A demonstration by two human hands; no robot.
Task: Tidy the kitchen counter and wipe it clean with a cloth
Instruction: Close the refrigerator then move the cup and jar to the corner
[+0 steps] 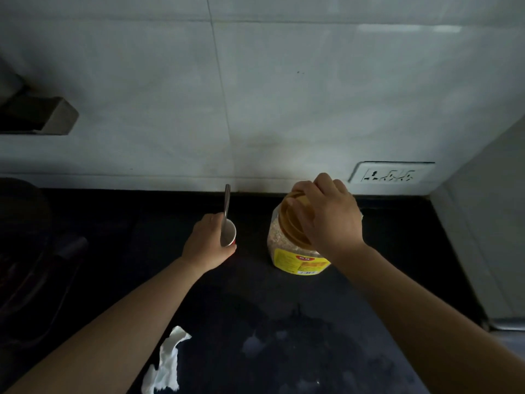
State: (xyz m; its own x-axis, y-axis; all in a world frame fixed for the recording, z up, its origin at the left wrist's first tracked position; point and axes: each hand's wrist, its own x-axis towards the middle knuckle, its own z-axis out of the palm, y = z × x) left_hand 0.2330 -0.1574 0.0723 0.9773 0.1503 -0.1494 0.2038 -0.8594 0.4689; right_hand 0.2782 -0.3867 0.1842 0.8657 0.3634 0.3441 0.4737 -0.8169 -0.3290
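A small red paper cup (pixel 229 234) with a metal spoon (pixel 226 201) standing in it sits on the black counter (pixel 397 265) near the back wall. My left hand (pixel 207 243) is wrapped around the cup's left side. To the right stands a clear plastic jar of oats (pixel 287 245) with a yellow label and an amber lid (pixel 289 220). My right hand (pixel 326 214) grips that lid from above. A crumpled white cloth or tissue (pixel 166 365) lies on the counter near the front, under my left forearm.
A wet smear (pixel 284 345) spreads over the counter's front middle. The white tiled wall carries a socket strip (pixel 392 174) at the back right. A white side panel (pixel 483 237) bounds the counter on the right. Dark stove parts (pixel 31 251) fill the left.
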